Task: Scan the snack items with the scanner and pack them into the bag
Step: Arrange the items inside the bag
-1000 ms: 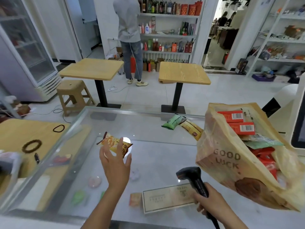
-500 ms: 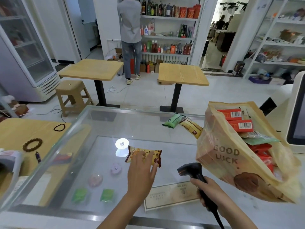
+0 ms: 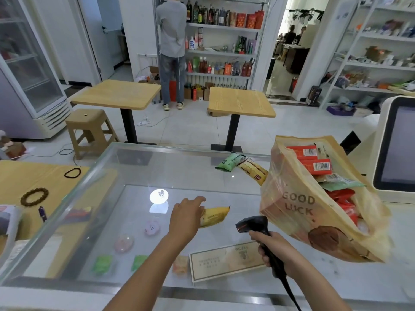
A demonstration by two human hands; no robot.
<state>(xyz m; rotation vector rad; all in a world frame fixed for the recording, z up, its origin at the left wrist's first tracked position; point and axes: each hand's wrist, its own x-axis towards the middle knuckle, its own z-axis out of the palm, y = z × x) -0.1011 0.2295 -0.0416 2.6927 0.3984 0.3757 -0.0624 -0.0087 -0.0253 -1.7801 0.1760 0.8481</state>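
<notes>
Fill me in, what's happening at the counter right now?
A person is checking out snacks at a glass counter. The left hand holds a yellow snack packet out toward the scanner, which the right hand grips by the handle. A "GOOD LUCK" bag, already stuffed with packets, lies to the right. Two more snacks, a green packet and a tan packet, wait on the counter behind it.

A small shop: stocked shelves (image 3: 221, 25) of bottles and packets line the back wall, a glass-door fridge (image 3: 27, 63) stands at left, and a glass display desk (image 3: 157, 167) carries a checkout screen (image 3: 397, 147).
</notes>
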